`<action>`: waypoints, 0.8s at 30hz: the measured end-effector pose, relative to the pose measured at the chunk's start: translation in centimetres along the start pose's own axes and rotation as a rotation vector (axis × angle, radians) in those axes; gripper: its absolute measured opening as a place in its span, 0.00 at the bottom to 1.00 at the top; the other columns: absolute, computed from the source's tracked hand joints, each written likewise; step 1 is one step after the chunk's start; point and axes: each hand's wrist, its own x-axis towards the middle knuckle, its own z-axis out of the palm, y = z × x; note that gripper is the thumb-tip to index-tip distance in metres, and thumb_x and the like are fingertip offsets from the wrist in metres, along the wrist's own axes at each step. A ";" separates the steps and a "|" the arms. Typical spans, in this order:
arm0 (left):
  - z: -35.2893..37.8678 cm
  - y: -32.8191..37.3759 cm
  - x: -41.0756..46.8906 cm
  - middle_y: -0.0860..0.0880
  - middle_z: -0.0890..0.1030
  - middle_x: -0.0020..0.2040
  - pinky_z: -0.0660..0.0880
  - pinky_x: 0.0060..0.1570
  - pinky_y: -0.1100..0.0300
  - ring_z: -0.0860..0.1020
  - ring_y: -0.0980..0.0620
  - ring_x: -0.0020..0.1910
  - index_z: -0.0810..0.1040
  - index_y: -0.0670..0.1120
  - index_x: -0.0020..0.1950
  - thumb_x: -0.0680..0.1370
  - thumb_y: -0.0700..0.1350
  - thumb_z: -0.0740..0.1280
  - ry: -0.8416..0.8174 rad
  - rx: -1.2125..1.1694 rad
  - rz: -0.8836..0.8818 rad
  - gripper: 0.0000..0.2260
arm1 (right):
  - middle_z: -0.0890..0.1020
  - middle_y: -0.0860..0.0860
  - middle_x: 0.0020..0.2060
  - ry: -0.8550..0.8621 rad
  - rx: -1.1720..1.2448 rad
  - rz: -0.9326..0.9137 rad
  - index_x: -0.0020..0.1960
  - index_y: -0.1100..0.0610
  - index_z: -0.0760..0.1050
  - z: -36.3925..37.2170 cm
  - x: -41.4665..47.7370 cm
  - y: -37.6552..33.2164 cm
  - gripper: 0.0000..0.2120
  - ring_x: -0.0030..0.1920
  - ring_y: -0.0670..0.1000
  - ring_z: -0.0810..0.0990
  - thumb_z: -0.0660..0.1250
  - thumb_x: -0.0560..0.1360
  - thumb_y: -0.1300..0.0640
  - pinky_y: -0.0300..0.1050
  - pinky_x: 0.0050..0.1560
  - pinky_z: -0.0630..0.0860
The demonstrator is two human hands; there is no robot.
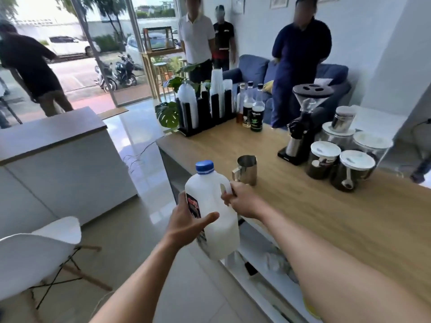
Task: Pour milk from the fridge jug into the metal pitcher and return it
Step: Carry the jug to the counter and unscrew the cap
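A white plastic milk jug [215,217] with a blue cap, closed, is held upright in the air just off the near-left edge of the wooden counter [326,206]. Its lower half holds milk. My right hand [245,200] grips the jug's handle. My left hand [189,226] cups the jug's labelled side from the left, thumb across the front. The metal pitcher [247,170] stands upright on the counter just beyond the jug, handle turned toward me, with nothing visible inside it.
A black coffee grinder [303,127], several white-lidded jars [354,169], syrup bottles [256,113] and a black cup holder [205,113] stand on the counter. A white chair [35,257] is at my left. Several people stand beyond the counter.
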 end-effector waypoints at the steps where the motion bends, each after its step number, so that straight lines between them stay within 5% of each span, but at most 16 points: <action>1: 0.7 0.4 0.7 0.53 0.79 0.52 0.74 0.49 0.56 0.79 0.51 0.51 0.68 0.49 0.63 0.63 0.55 0.81 -0.027 0.003 0.025 0.35 | 0.82 0.49 0.42 0.025 0.006 0.027 0.41 0.47 0.72 -0.7 0.0 0.5 0.05 0.45 0.52 0.80 0.62 0.76 0.52 0.51 0.47 0.77; 11: 6.5 2.5 10.5 0.56 0.77 0.60 0.76 0.59 0.53 0.76 0.55 0.58 0.65 0.53 0.68 0.64 0.55 0.80 -0.457 -0.034 0.265 0.38 | 0.84 0.54 0.44 0.308 0.000 0.323 0.45 0.57 0.78 -4.6 0.5 3.7 0.10 0.45 0.55 0.81 0.59 0.76 0.55 0.45 0.42 0.73; 19: 10.4 2.0 15.5 0.54 0.73 0.66 0.71 0.67 0.51 0.72 0.54 0.65 0.63 0.55 0.72 0.61 0.54 0.79 -0.676 -0.034 0.423 0.43 | 0.79 0.42 0.36 0.561 0.016 0.433 0.42 0.49 0.73 -3.3 0.7 5.4 0.08 0.39 0.47 0.76 0.61 0.80 0.53 0.35 0.37 0.69; 24: 13.1 2.4 17.1 0.56 0.73 0.65 0.71 0.67 0.50 0.72 0.56 0.65 0.63 0.58 0.71 0.60 0.55 0.78 -0.783 -0.023 0.440 0.43 | 0.81 0.47 0.42 0.700 0.064 0.495 0.46 0.53 0.74 -2.9 0.7 7.5 0.03 0.43 0.48 0.78 0.63 0.78 0.56 0.40 0.42 0.72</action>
